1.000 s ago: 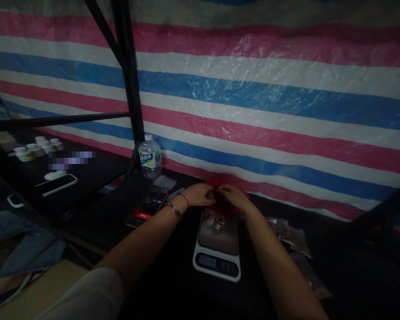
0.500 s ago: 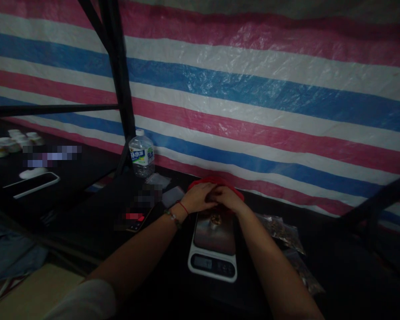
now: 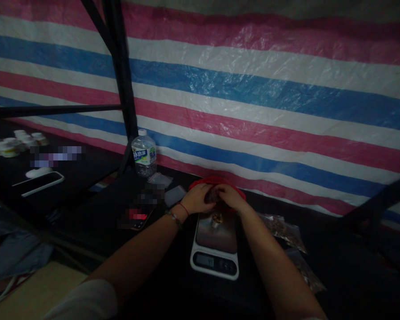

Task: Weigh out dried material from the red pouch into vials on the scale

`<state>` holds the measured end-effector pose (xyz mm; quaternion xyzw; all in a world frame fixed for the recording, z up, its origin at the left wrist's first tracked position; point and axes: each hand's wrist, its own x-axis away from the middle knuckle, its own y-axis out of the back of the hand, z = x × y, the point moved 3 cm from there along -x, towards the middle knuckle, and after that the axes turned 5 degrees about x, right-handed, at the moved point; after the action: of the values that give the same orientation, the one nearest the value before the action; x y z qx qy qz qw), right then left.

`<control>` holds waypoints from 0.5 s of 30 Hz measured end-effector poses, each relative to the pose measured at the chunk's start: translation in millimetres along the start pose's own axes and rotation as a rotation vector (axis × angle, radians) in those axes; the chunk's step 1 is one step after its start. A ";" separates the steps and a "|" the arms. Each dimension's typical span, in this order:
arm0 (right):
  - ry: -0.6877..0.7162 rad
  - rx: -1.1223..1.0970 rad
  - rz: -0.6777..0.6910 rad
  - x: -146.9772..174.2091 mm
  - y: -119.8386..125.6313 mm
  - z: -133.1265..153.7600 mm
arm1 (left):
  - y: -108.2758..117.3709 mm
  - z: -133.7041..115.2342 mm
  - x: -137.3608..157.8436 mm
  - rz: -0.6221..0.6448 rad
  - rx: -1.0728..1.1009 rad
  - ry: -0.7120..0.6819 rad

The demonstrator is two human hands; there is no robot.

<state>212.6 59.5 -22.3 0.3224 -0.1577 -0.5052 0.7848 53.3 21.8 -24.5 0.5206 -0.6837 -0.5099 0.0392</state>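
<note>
A red bag or bowl (image 3: 217,179) stands behind a white kitchen scale (image 3: 216,271), with dark brownish contents (image 3: 212,194) showing in its mouth. My left hand (image 3: 200,198) rests at its left side, thumb and fingers apart around the opening. From the right, my right hand (image 3: 231,198) reaches in with bent fingers; their tips sit at the dark contents, and what they pinch is too dim to make out. On the scale's plate is a small shiny gold-and-silver cup-like piece (image 3: 216,220). The display is lit, its digits hard to read.
Clear bags of small brown pieces (image 3: 285,231) lie right of the scale. To the left are small plastic bags (image 3: 175,195), a phone (image 3: 142,220) and a water bottle (image 3: 144,153). White bottles (image 3: 8,149) and another phone (image 3: 40,183) occupy the left table. A striped sheet (image 3: 253,98) hangs behind.
My hands have moved apart over the red container, uncovering its dark contents. Digits now show on the scale's display. The whole view has shifted slightly.
</note>
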 end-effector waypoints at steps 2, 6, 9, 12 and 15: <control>-0.051 0.110 -0.081 -1.5 2.1 -4.2 | -0.2 0.1 0.4 -0.014 -0.011 0.037; -0.026 0.267 -0.052 -0.7 -5.9 -7.7 | -1.0 1.9 1.3 -0.026 -0.034 0.088; 0.021 0.318 0.020 2.6 -15.3 -6.1 | -0.2 2.8 2.1 -0.007 -0.014 0.108; 0.017 0.379 0.112 5.5 -19.7 -4.6 | 2.9 2.5 2.6 0.015 0.000 0.133; -0.007 0.443 0.091 6.2 -15.5 -4.4 | 10.0 -0.7 2.6 0.011 -0.011 0.124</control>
<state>207.1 51.1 -36.3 0.4777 -0.2820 -0.4234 0.7162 45.8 18.8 -18.0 0.5471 -0.6802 -0.4801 0.0871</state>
